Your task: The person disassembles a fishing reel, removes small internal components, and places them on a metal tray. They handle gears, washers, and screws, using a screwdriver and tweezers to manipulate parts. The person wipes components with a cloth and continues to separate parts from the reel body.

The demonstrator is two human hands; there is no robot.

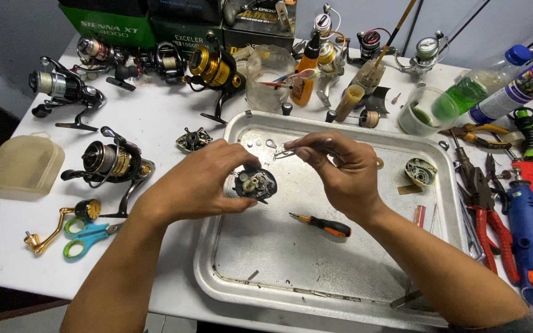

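Metal tray (340, 290), dull silver, is the landmark on the white surface (155, 123). Over its upper left part the left hand (202, 182) is closed around a small black reel body (255, 184), its open side showing pale gears. Just right of that, the right hand (340, 169) pinches slim tweezers (286, 151), their tips pointing left above the reel body. Below both hands, on the tray floor, lies a small screwdriver (323, 226) with an orange and black handle. Near the tray's right wall rests a round side plate (419, 171). Left of the tray stand a spinning reel (109, 163) and blue-green scissors (87, 236). Right of the tray lie red-handled pliers (491, 231) and a blue rotary tool (532, 243).
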